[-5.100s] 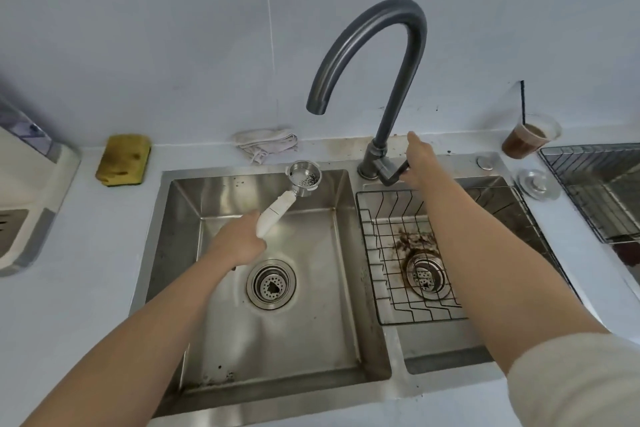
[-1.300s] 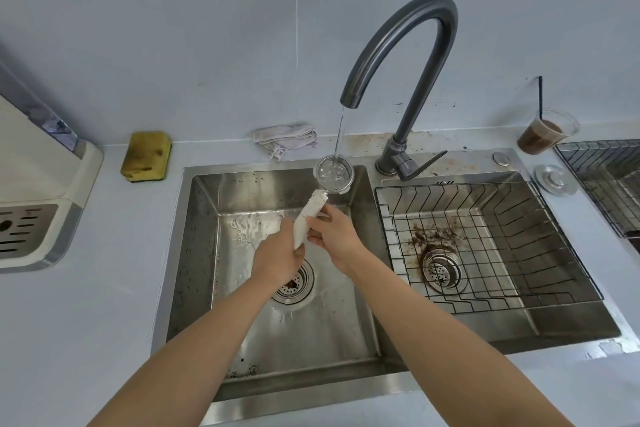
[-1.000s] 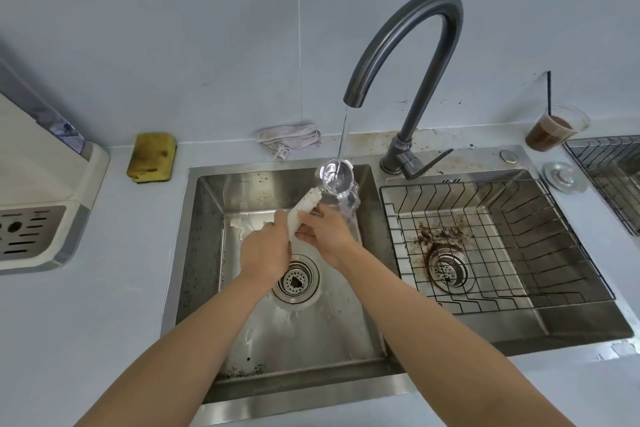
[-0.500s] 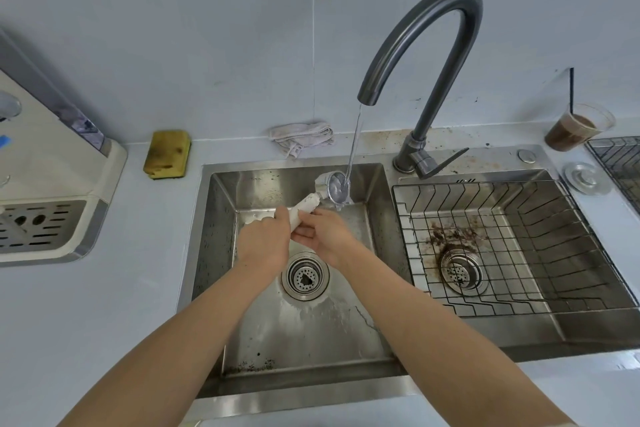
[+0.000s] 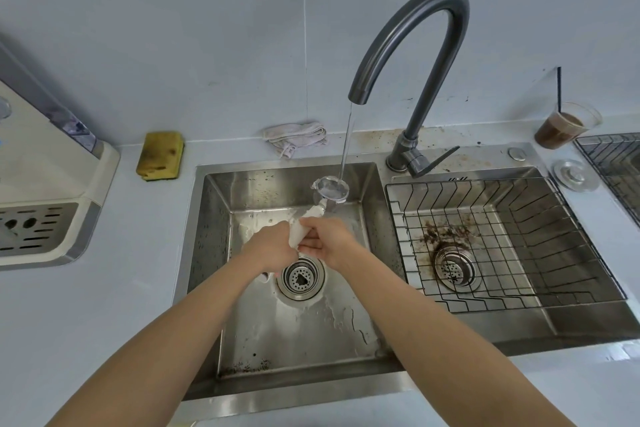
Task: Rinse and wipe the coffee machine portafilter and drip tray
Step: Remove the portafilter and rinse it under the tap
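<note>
— What has changed since half a second ago?

— The portafilter has come back level. Its round metal basket was tipped on edge; now the open mouth faces up under the stream, filled with water, just above the centre of the frame, over the back of the left basin.

— How are you holding it?

— With both hands on its smooth white handle. My left hand is wrapped closed around the lower end, and my right hand is closed on it from the other side, fingers curled over the shaft. The two hands touch.

— And the water?

— A thin, clear thread of water drops from the faucet, a dark matte tube bent in a high arch, straight into the basket.

— What lies around you?

— The sink is brushed steel, wet and streaked, with a perforated round drain just below my hands. The right basin holds a black wire rack, and brown coffee grounds are smeared by its own strainer. On the pale counter behind, upper centre, a crumpled cloth; left of it a stained yellow sponge. At the left edge, a cream machine with a slotted drip tray. Upper right, a clear plastic cup of brown drink with a black straw.
</note>
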A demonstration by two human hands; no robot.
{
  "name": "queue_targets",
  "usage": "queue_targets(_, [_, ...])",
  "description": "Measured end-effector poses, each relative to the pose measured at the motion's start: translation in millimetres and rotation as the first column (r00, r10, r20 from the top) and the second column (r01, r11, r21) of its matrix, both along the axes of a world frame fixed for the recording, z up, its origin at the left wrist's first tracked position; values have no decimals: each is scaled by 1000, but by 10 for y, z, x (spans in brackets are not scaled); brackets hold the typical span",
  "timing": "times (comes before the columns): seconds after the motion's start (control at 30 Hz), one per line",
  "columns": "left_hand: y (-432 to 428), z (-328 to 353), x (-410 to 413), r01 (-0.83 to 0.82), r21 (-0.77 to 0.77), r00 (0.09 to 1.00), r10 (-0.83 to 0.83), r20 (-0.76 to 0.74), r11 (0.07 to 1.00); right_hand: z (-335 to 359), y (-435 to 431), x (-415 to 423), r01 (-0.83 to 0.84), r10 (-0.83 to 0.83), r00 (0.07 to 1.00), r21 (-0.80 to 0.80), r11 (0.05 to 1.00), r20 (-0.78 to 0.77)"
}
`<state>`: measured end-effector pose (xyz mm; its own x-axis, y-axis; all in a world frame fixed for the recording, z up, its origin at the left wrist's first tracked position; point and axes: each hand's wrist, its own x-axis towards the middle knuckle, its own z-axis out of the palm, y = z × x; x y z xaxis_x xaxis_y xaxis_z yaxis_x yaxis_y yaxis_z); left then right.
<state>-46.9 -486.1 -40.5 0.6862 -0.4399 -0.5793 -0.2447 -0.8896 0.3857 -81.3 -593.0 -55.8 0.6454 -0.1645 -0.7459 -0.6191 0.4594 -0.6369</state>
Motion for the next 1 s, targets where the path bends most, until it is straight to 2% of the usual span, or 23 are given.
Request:
queue_targets(0.2, [-54,-13,-82,-173,-253,958,102,-269,952,30,-95,-70,50,-50,999,-15,999,-14])
queue_targets(0.3, [-66,-25,-115,-297,-315,903,157,-401,901,46,-152,-100,58,-57,998,-110,992,10])
queue_targets(0.43, [-128,-86,-146,-372,-402,865,155,-477,837,62,-195,-103,69,-52,996,-264,962,70])
queue_targets(0.6, [-202,-162,-194,-375,-519,864,87,-496,768,72,-250,-124,88,-35,990,-400,912,138])
queue_targets(0.73, [-239,-239,-235,-347,-559,891,80,-446,753,82,-283,-170,78,5,984,-462,884,175])
queue_targets(1.0, [-352,-294,-270,-257,-701,946,24,-324,665,46,-324,-173,78,47,971,-495,865,234])
